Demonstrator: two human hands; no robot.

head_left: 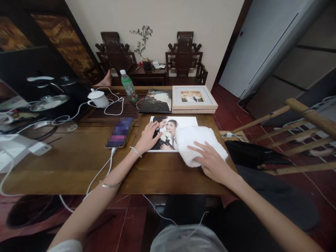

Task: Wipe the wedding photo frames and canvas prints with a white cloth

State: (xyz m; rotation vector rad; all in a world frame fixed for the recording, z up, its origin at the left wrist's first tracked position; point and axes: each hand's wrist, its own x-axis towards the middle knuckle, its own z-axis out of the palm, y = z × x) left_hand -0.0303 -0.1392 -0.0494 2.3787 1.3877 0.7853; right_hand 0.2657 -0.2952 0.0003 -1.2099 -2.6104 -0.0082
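Note:
A photo panel (187, 121) with a couple in wedding clothes lies flat on the wooden table (78, 171). My left hand (150, 135) rests on its left side, fingers spread and holding nothing. My right hand (210, 161) grips a folded white fluffy cloth (199, 136), its fingers pressed into the top. This cloth covers the right part of the panel and reaches past it onto the table. Part of my right hand's grip is hidden by the cloth.
Behind the panel lie a dark photo panel (151, 101) and a light wood picture frame (194, 107). A green bottle (128, 85), a lidded white cup (98, 99) and a phone (119, 133) on a white cable stand to the left. Someone's bare foot (106, 78) shows behind the table.

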